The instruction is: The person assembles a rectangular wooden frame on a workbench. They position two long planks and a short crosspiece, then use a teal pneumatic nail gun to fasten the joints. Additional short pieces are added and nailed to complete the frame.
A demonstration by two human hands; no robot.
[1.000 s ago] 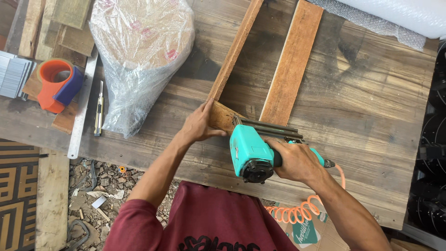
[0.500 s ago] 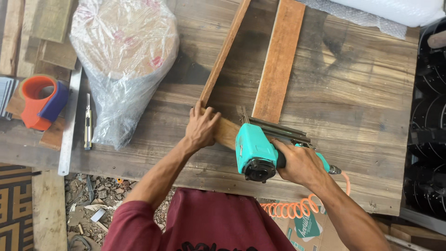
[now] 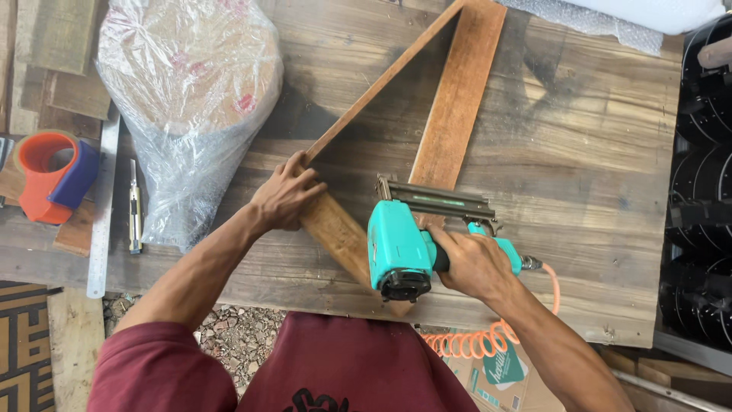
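Note:
My right hand point(image 3: 474, 263) grips the handle of a teal pneumatic nail gun point(image 3: 402, 246), whose nose rests on a short wooden board point(image 3: 341, 232). My left hand point(image 3: 284, 196) presses on the corner where that board meets a thin wooden strip point(image 3: 381, 80) standing on edge. A wider flat plank point(image 3: 460, 99) runs from the gun's magazine up to meet the strip near the top of the view. All pieces lie on a worn wooden workbench point(image 3: 579, 191). An orange coiled air hose point(image 3: 476, 341) hangs from the gun's rear.
A plastic-wrapped bundle point(image 3: 191, 99) lies left of the frame. Further left are a utility knife point(image 3: 134, 206), a metal ruler point(image 3: 103, 206) and an orange-and-blue tape dispenser point(image 3: 49, 175). Black ribbed objects point(image 3: 701, 214) stand at the right. Gravel point(image 3: 236, 336) shows below the bench.
The view has shifted, so the frame pieces appear more angled. My left hand stays on the corner joint and the nail gun stays on the short board, with little movement.

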